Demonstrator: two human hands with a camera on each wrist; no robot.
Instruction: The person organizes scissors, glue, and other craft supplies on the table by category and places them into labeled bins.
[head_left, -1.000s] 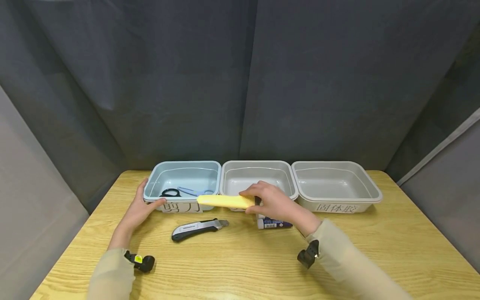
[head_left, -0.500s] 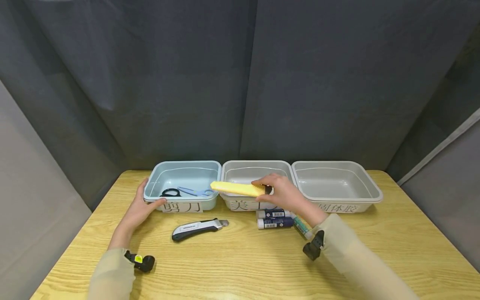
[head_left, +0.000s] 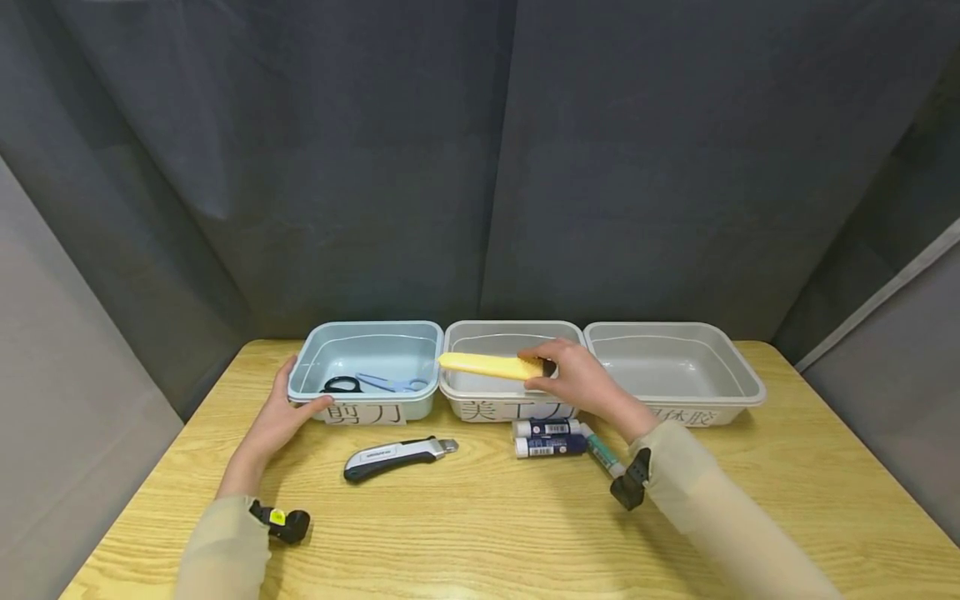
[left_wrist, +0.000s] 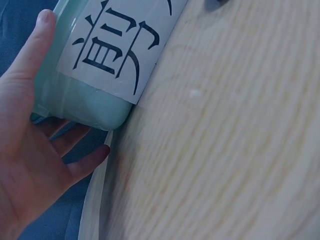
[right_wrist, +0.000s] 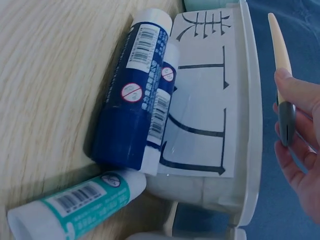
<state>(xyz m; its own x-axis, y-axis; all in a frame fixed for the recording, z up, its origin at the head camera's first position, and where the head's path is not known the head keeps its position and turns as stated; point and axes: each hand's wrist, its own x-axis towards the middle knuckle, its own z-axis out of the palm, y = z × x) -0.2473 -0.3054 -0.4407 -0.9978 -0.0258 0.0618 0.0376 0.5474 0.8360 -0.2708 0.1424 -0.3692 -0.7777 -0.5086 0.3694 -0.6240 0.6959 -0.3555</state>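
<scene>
A dark curtain (head_left: 375,167) is hanging behind the middle gray bin (head_left: 480,395), and a wood-grained table (head_left: 412,533) is stretching out beneath it. A right-hand gray bin (head_left: 675,398) is standing just beside the middle gray bin, and a blue bin (head_left: 367,399) is sitting just as close on its left. A white label (right_wrist: 205,125) with dark Chinese characters is covering part of the middle gray bin's front. I am watching the right hand (head_left: 566,375) holding a yellow tool (head_left: 483,365) between thumb and fingers, near its dark end; the tool is hovering over the middle gray bin's opening, pointing left. The left hand (head_left: 277,417), thumb and fingers spread wide, is resting against the blue bin's near corner, the one farther from the middle gray bin. Ahead of the middle gray bin and to its left, a silver-and-black utility knife (head_left: 397,454) is lying on the table. Left of the middle gray bin, blue scissors (head_left: 390,383) and a black handle (head_left: 341,385) are lying inside the blue bin. Right in front of the middle gray bin, two dark blue glue sticks (head_left: 551,447) are lying side by side, with a green glue stick (head_left: 602,454) slanting by their right ends.
</scene>
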